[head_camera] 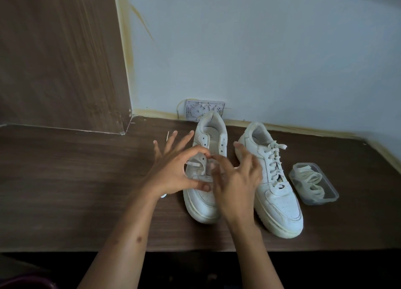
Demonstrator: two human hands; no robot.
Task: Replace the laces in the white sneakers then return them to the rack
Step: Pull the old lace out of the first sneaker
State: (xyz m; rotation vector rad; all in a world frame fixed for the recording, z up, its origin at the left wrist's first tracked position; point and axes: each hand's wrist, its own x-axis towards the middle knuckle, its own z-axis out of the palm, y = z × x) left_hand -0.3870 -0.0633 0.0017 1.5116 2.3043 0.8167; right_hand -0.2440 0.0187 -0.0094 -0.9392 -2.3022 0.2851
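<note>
Both my forearms reach forward over the near edge of the dark wooden table [65,191], and my hands meet above the left sneaker [202,202], which stands toes toward me near the middle of the table, its heel close to the back edge by the wall.

My left hand [173,171] comes in from the left with the wrist bent slightly inward. The thumb lies against the sneaker's side near the toe box, and the index finger arches over the eyelet row to meet the lace [194,164], a flat white strip that crosses out of the lower eyelets. The other three fingers fan up and away, straight and spread, touching nothing. Index and thumb make a curved ring, and the fingertip seems to pinch the lace where it passes through the eyelet, though blur makes that contact hard to be sure of.

My right hand [237,180] hovers over the tongue and the right eyelet row, back of the hand up, fingers loosely curled and spread. It is smeared by motion, so I cannot tell whether it holds the lace's other end.

The upper eyelets of this sneaker are bare. The right sneaker [275,193] stands just beside it toward the table's right end, fully laced. A clear plastic container [325,198] sits just to the right of it, with a coil of white laces [310,181] inside.
</note>
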